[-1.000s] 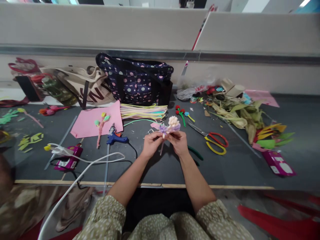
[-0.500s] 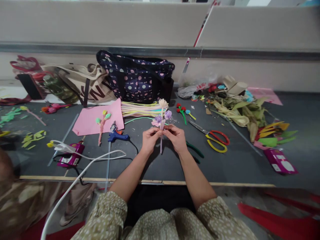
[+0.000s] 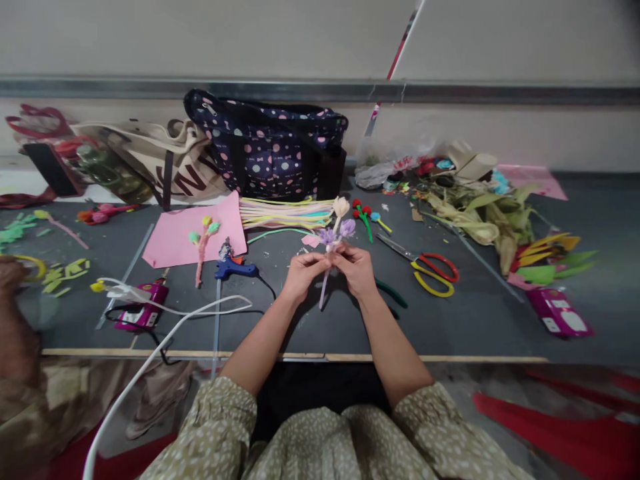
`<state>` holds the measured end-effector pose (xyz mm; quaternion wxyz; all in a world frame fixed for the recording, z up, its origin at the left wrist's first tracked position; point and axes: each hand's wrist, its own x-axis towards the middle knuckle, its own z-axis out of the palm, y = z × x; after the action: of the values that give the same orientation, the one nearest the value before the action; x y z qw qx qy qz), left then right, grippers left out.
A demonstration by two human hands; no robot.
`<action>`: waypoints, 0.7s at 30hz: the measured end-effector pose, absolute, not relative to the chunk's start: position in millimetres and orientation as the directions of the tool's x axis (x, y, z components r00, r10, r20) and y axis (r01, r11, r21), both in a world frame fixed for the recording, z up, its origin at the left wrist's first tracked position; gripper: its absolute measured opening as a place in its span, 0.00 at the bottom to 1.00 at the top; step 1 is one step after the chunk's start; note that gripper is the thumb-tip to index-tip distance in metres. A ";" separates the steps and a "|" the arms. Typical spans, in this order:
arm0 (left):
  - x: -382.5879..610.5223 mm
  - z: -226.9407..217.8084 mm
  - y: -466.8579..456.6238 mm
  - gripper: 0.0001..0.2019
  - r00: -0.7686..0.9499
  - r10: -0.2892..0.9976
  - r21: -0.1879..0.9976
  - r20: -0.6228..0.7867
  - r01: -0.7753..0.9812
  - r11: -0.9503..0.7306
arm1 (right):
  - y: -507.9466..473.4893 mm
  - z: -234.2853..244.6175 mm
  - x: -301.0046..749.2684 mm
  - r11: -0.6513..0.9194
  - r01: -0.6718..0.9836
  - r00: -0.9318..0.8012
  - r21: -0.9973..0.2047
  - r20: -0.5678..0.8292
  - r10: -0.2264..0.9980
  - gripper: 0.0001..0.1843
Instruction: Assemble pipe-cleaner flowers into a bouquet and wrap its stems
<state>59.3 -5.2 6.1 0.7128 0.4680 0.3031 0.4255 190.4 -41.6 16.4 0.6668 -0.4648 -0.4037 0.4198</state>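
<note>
My left hand (image 3: 303, 275) and my right hand (image 3: 356, 268) meet over the dark table (image 3: 310, 327), both pinched on the stem of a small craft flower sprig (image 3: 334, 233). The sprig has purple blossoms and a cream bud on top, and leans a little to the right. Its pale stem pokes out below my fingers. A blue glue gun (image 3: 234, 268) lies just left of my left hand. Green-handled pliers (image 3: 393, 293) lie right of my right hand.
Red-and-yellow scissors (image 3: 431, 271), a bundle of pastel pipe cleaners (image 3: 286, 213), pink paper (image 3: 195, 233), a dotted navy bag (image 3: 270, 150), a canvas tote (image 3: 150, 167), dried husks (image 3: 480, 217), a purple glue gun (image 3: 143, 310) and white cable (image 3: 165, 333). Another person's hand (image 3: 13, 275) is at far left.
The sprig was raised upright between my fingers, then tilted slightly right. Both hands kept their pinch on the stem. The view shifted a little downward.
</note>
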 end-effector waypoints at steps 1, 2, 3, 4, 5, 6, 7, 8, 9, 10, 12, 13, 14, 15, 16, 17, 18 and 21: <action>59.3 6.8 -5.2 0.10 0.472 0.879 0.910 -0.064 -0.334 0.245 | -41.8 17.0 190.5 0.212 -0.183 0.319 -0.960 0.146 0.936 0.12; 59.2 7.6 -5.4 0.12 0.493 0.864 0.892 -0.099 -0.341 0.296 | -42.0 17.7 190.5 0.205 -0.186 0.320 -0.961 0.139 0.937 0.12; 59.1 8.5 -5.6 0.13 0.519 0.845 0.873 -0.132 -0.342 0.347 | -42.2 18.5 190.6 0.197 -0.193 0.322 -0.961 0.127 0.938 0.13; 58.8 9.3 -5.8 0.14 0.545 0.823 0.856 -0.160 -0.339 0.390 | -42.4 19.2 190.7 0.187 -0.203 0.325 -0.961 0.115 0.939 0.13; 58.4 9.9 -6.0 0.15 0.567 0.804 0.842 -0.179 -0.334 0.423 | -42.5 20.0 190.8 0.182 -0.210 0.329 -0.961 0.106 0.939 0.14; 58.0 10.3 -6.2 0.16 0.587 0.788 0.835 -0.189 -0.327 0.443 | -42.5 20.7 190.9 0.182 -0.212 0.334 -0.960 0.104 0.937 0.14; 57.5 10.5 -6.4 0.16 0.600 0.776 0.832 -0.193 -0.320 0.454 | -42.5 21.2 191.0 0.188 -0.212 0.339 -0.959 0.108 0.934 0.14; 57.0 10.4 -6.4 0.16 0.608 0.770 0.832 -0.193 -0.315 0.457 | -42.5 21.6 191.2 0.196 -0.209 0.342 -0.958 0.116 0.933 0.13; 56.6 10.2 -6.4 0.15 0.610 0.768 0.834 -0.192 -0.312 0.456 | -42.5 21.7 191.3 0.205 -0.206 0.341 -0.957 0.126 0.932 0.13; 56.2 9.9 -6.4 0.15 0.609 0.770 0.838 -0.190 -0.309 0.451 | -42.5 21.7 191.3 0.212 -0.202 0.337 -0.956 0.135 0.932 0.12; 55.8 9.5 -6.0 0.14 0.600 0.779 0.850 -0.183 -0.301 0.433 | -42.5 21.3 191.4 0.217 -0.191 0.327 -0.957 0.146 0.934 0.13; 55.6 9.5 -5.8 0.13 0.594 0.784 0.855 -0.182 -0.297 0.424 | -42.6 21.0 191.3 0.215 -0.181 0.323 -0.960 0.148 0.935 0.14; 55.4 9.7 -5.5 0.13 0.588 0.788 0.859 -0.182 -0.294 0.418 | -42.6 20.6 191.3 0.212 -0.169 0.321 -0.962 0.150 0.935 0.14; 55.3 10.0 -5.1 0.13 0.584 0.791 0.862 -0.183 -0.292 0.415 | -42.7 20.2 191.2 0.211 -0.159 0.320 -0.965 0.151 0.935 0.14; 55.2 10.3 -4.8 0.13 0.584 0.791 0.863 -0.184 -0.290 0.415 | -42.7 19.9 191.1 0.208 -0.153 0.318 -0.966 0.151 0.936 0.14; 55.1 10.5 -4.5 0.13 0.586 0.789 0.863 -0.184 -0.288 0.415 | -42.8 19.6 191.1 0.207 -0.153 0.316 -0.966 0.151 0.937 0.14; 55.0 10.6 -4.2 0.13 0.590 0.787 0.864 -0.181 -0.287 0.414 | -42.8 19.4 191.1 0.208 -0.157 0.313 -0.966 0.151 0.938 0.13; 54.9 9.7 -4.0 0.13 0.600 0.783 0.866 -0.164 -0.292 0.405 | -42.7 19.1 191.6 0.231 -0.171 0.312 -0.958 0.169 0.935 0.11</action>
<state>54.9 -4.0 9.7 0.7870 0.4249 0.2888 0.3416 191.6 -42.7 19.1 0.6660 -0.4609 -0.4144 0.4150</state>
